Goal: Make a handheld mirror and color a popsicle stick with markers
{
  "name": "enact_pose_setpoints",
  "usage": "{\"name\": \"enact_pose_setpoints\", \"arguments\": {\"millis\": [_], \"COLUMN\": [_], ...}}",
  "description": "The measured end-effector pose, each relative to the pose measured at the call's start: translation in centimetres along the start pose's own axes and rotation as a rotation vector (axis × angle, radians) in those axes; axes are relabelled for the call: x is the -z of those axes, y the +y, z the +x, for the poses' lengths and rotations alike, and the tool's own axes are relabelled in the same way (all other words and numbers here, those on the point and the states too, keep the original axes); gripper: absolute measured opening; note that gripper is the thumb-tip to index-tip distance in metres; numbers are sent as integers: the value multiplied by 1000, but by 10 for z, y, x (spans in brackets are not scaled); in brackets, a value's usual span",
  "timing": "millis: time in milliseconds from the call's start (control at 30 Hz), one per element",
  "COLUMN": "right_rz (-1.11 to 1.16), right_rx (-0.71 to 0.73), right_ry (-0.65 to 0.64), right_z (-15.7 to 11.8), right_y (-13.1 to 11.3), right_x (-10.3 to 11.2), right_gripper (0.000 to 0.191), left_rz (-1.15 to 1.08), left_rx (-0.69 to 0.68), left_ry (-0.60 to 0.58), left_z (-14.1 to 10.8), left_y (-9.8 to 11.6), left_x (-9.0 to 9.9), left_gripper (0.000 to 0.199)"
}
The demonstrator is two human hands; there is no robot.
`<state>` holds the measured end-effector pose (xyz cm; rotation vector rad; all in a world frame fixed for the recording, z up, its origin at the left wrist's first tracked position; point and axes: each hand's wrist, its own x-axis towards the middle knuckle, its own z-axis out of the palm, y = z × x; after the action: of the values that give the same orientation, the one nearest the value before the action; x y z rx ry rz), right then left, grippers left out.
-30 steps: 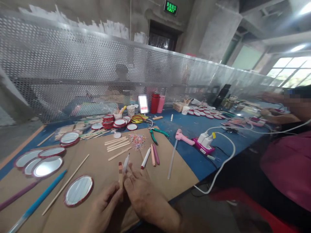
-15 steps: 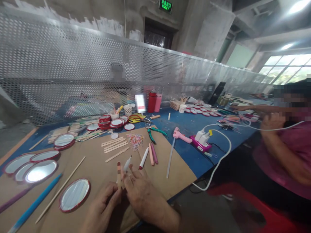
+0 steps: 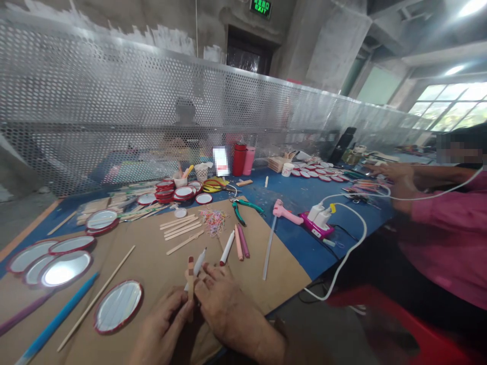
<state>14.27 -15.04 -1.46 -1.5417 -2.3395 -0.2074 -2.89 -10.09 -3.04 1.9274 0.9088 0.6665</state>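
Observation:
Near the bottom centre, my left hand (image 3: 167, 319) pinches a small wooden stick (image 3: 190, 279) with a reddish-brown marked tip, held upright. Close against it on the right, my right hand (image 3: 224, 299) is closed round a white marker (image 3: 200, 261) whose dark tip points up and away. Beyond my hands, several wooden sticks (image 3: 180, 226) lie on the brown cardboard (image 3: 140, 253) beside a heap of small coloured bands (image 3: 214, 222). A white marker with a red end (image 3: 227, 248) and two crayon-like pens (image 3: 241, 242) lie to the right. A round red-rimmed disc (image 3: 118, 306) is at the left.
Green-handled pliers (image 3: 243, 209), a pink glue gun (image 3: 285, 212) and a magenta power strip (image 3: 316, 226) with white cables are on the blue table (image 3: 297, 253). Stacked red-rimmed discs (image 3: 165, 191) stand farther back. Another person in pink (image 3: 449, 223) sits at the right.
The stick and marker in my hands have shifted slightly right, and the stick is turned a little. The person at the right has moved their arms forward over the table.

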Motion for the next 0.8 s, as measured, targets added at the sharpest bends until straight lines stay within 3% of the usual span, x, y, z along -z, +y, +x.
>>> {"name": "enact_pose_setpoints", "arguments": {"millis": [400,800], "right_rz": [45,41], "right_rx": [-30,-42], "right_ry": [21,-1], "right_z": [-4,-4], "right_y": [0,-1], "right_x": [-9,1], "right_gripper": [55,54], "left_rz": [16,10], "left_rx": [41,49], "left_ry": [-26,-27], "left_z": [-3,-5], "left_y": [6,5], "left_x": [-2,-3], "left_gripper": [34,33]}}
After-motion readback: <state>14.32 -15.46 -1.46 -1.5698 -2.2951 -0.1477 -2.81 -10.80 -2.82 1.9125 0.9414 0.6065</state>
